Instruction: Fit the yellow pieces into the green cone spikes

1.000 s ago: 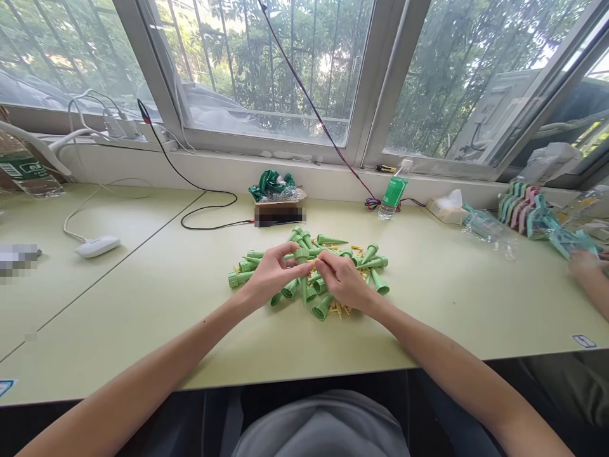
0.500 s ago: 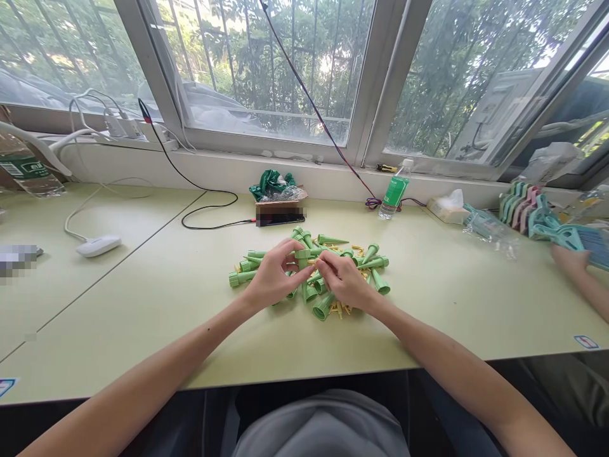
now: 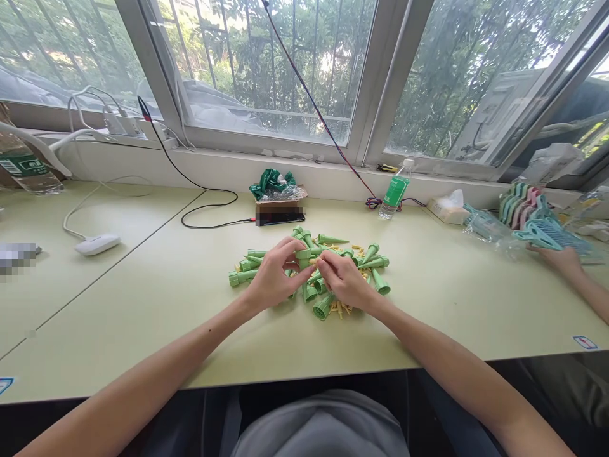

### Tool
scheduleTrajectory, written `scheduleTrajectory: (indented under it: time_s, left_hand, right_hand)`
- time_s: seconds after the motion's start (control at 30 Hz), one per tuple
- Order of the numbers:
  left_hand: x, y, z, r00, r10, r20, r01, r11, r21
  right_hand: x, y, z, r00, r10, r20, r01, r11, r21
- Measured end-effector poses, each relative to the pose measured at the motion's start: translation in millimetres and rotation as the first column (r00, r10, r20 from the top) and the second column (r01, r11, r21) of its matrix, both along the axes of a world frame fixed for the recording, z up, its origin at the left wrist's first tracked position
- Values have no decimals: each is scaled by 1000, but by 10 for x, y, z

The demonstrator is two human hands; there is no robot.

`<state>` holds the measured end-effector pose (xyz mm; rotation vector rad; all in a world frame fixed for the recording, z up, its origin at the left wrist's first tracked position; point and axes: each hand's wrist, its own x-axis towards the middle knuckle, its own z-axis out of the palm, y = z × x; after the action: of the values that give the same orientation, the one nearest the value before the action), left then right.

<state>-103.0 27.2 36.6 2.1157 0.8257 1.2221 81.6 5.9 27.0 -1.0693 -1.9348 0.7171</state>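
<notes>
Over a heap on the table, my left hand (image 3: 270, 274) is closed round a green plastic watering spike (image 3: 302, 256), its capped end showing between thumb and fingers. My right hand (image 3: 348, 279) pinches a small yellow plastic piece (image 3: 312, 261) against the side of that spike. How deep the piece sits is hidden by my fingertips. Around and beneath both hands lie several more green cone-shaped spikes (image 3: 323, 307), some with ribbed caps. Small yellow pieces (image 3: 340, 310) are scattered among them.
Behind the heap stand a small carton (image 3: 280, 206) with green wrapping and a phone (image 3: 283, 219) on a black cable. A water bottle (image 3: 394, 190) and tissue box (image 3: 448, 208) are farther right. Another person's hand (image 3: 561, 259) holds a blue brush-like object (image 3: 554, 235) at the right.
My hands stay almost still, with the spike and yellow piece held together. At the right, the other person's hand has moved left and away from me with the blue object.
</notes>
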Motion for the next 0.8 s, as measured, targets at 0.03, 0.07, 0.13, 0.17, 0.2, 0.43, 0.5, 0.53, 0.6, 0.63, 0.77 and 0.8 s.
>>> scheduleTrajectory:
  time_s: [0.03,0.07,0.13,0.17,0.2,0.43,0.5,0.53,0.6,0.63,0.77,0.8]
  left_hand:
    - [1,-3,3,1000,3,-4,-3,1000,4]
    - [3,-6,5,1000,5,-8,-5,1000,7]
    - [5,-11,2,1000,4,-19,-4,1000,13]
    - [5,-12,-2,1000,2,-25,-2,1000,18]
    - [5,-13,-8,1000,1,-31,-1,1000,22]
    - [1,-13,-28,999,7,-44,-5,999,47]
    - [3,-16,-24,999,14,-46,-11,998,67]
    - [5,-18,-22,999,19,-50,-15,997,78]
    - [7,-22,-20,998,28,-60,-22,995,97]
    - [7,-23,-21,997,30,-66,-23,994,106]
    - [1,-20,-31,995,38,-87,-24,988,152]
    - [-1,-19,-33,995,39,-92,-24,986,162]
  right_hand:
    - [-2,-2,0,1000,2,-4,-2,1000,-2]
    - [-3,-4,1,1000,4,-8,-4,1000,-4]
    - [-6,-5,2,1000,2,-17,-2,1000,-8]
    - [-7,-5,3,1000,-1,-21,1,1000,-10]
    - [-7,-3,3,1000,-4,-23,4,1000,-12]
    - [-4,11,-10,1000,-17,-14,17,1000,-11]
    - [-3,13,-18,1000,-19,-9,19,1000,-7]
    - [-4,14,-22,1000,-20,-7,20,1000,-6]
    - [-4,15,-26,1000,-20,-5,20,1000,-4]
    - [-4,15,-26,1000,-19,-5,19,1000,-4]
    - [-5,11,-20,1000,-18,-7,18,1000,-11]
    - [-5,10,-19,1000,-18,-8,18,1000,-13]
